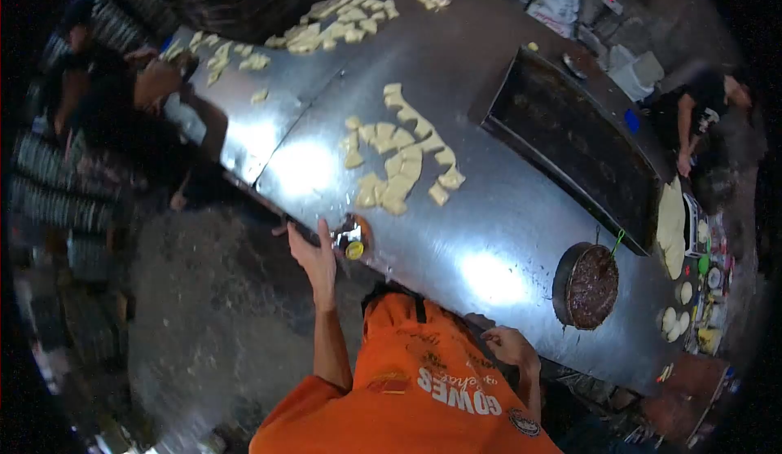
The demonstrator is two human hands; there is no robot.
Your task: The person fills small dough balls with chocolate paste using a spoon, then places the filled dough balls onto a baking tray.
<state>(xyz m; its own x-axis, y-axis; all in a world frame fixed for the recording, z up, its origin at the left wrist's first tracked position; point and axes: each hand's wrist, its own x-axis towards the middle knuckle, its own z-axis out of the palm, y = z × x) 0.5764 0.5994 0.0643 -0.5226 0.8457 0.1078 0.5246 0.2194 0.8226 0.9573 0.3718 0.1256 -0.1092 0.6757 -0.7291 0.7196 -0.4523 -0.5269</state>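
Observation:
My left hand (314,260) is at the near edge of the metal table (391,250), thumb raised and fingers apart, with nothing visible in it. Just right of it stands a small container with a yellow label (353,246). My right hand (511,346) is by my waist at the table edge, its fingers curled. A dark shape touches its fingertips, too dim to name. Flat pieces of pale dough (399,173) lie in curved rows on the table in front of me. A round pan of dark brown filling (593,287) stands to the right, a green handle beside it.
A long black tray (574,140) lies behind the pan. More dough pieces (346,22) spread at the far left. A large dough sheet (671,230) and dough balls (674,323) lie at far right. One person (696,120) works there; others (122,103) stand left.

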